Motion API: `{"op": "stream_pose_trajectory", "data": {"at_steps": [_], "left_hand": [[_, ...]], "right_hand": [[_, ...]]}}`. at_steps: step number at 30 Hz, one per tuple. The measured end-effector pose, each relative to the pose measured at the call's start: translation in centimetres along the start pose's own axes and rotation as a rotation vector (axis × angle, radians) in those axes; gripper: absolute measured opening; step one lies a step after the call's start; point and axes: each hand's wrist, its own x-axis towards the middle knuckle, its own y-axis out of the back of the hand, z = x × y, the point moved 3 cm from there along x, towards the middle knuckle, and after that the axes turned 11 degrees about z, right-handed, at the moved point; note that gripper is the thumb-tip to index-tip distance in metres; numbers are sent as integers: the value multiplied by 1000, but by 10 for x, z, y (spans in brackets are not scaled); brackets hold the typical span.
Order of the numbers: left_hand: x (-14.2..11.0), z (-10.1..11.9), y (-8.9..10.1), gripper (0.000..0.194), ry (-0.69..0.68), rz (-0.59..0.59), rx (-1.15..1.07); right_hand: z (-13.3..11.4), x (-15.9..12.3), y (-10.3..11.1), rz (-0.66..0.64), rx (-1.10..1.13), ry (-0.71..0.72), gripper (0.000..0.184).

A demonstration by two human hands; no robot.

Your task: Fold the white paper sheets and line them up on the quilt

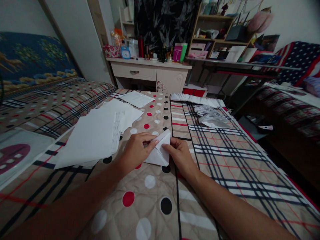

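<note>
Folded white paper (160, 151) at frame center, both hands on it, over the patterned quilt (140, 196). Left hand (138, 150) pinches its upper left part, thumb on top; the other fingers curl behind and underneath, so fingertips mostly hidden. Right hand (181, 155) grips the right edge, thumb pressed on the face, remaining fingers bent behind the paper, tips not visible. Lower left part of the paper partly covered by left hand; inner folds hard to read. Forearms come in from lower left and lower right, converging at center; left forearm dark, cut off by the frame, elbows out of view. Pile of white sheets (90, 133) left of center, fanned, lower sheets mostly covered, print on right margin too small to read. Single white sheet (137, 99) above it, upper center-left. Stack of folded papers (212, 116) right of center, layers blurred; long row of folded paper (197, 100) just behind. White dresser (150, 74) upper center, small items on top indistinct.
</note>
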Motion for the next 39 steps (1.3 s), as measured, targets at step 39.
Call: {"op": "stream_pose_trajectory", "data": {"at_steps": [39], "left_hand": [[-12, 6, -23, 17, -328, 7, 503]], "right_hand": [[-3, 33, 24, 53, -346, -33, 26]]}}
